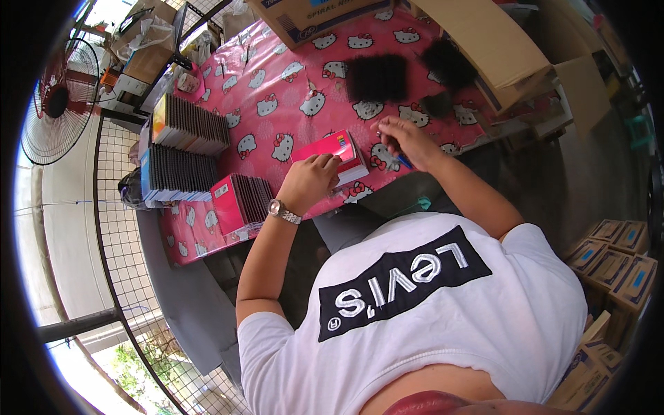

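My left hand [315, 178], with a metal watch on its wrist, lies over a pink-covered notebook [351, 144] at the table's near side. Its fingers are bent on the cover, pressing against it. White page edges show along the notebook's right and near sides. Just right of it my right hand [409, 142] hovers with curled fingers. A slim blue object [404, 162], perhaps a pen, sticks out below that hand; its kind is unclear. To the left stand rows of notebooks: pink ones [234, 202], blue ones with black spiral edges [181, 174] and yellow-green ones [192, 126].
The table wears a pink cartoon-cat cover [266, 104]. Black bristly bundles [377, 77] lie toward the far right, beside an open cardboard box [484, 48]. Another carton [325, 17] stands at the back. A fan [59, 102] is at far left; several cartons [609, 256] sit at right.
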Tool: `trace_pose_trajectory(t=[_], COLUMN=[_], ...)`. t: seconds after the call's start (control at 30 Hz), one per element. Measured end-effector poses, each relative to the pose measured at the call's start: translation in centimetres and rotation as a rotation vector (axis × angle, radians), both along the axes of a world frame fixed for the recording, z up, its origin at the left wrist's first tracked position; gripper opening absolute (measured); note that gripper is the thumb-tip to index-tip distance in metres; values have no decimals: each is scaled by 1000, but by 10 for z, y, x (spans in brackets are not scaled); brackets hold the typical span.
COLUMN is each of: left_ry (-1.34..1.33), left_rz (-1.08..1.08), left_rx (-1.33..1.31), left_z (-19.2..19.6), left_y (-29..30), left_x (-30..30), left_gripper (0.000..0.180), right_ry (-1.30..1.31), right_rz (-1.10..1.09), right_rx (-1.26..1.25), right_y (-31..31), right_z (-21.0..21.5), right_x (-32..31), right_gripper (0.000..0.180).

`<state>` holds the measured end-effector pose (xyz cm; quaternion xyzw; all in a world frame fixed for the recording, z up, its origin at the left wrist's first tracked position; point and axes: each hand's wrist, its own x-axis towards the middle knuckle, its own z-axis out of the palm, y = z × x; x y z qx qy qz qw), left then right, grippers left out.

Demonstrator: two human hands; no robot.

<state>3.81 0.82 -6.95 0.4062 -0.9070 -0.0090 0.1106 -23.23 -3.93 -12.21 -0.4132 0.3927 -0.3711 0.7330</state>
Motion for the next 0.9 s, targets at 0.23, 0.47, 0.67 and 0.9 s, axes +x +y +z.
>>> trace_pose_trajectory(t=[0.23,0.47,0.67,0.9], left_ry=[206,305,320,294], left_rz=[297,250,152,201], left_rx=[-42,-85,-6,-43], left_z=[20,9,15,17], left_y=[-17,-15,-9,-8], left_x=[-20,-27,-30,-32], left_gripper=[26,23,22,21], right_ry=[232,199,381,474], right_rz=[-293,-74,-92,17], right_rx=[-597,-639,-1112,-1172], right_y=[34,32,0,-2], right_z=[2,31,42,39], right_x=[51,56,26,19], right_gripper=[43,48,18,24])
